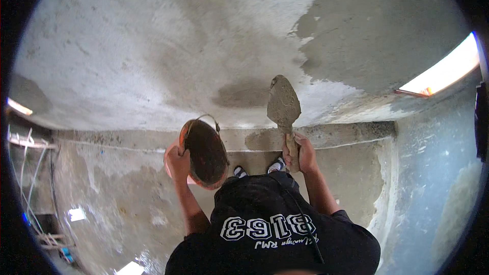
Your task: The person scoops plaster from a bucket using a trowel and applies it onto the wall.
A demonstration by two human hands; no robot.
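Note:
My left hand [178, 163] grips the rim of an orange bucket [222, 177], tilted so that its dark inside faces up; a thin handle arcs over its far rim. How much lies in the bucket is too dark to tell. In my right hand [304, 154] is a trowel [283, 103], held by its handle with the blade pointing away from me. Grey mortar coats the blade. Ahead of both hands rises the wall [204, 35], pale on the left, with a darker wet-looking mortar patch [367, 30] at the upper right. The trowel looks apart from the wall.
A low ledge [351, 135] runs along the wall's foot, just beyond my feet [276, 165]. Another wall [433, 173] stands at the right, near a bright window opening [443, 66]. Poles [30, 173] lean at the far left above the rough floor [117, 193].

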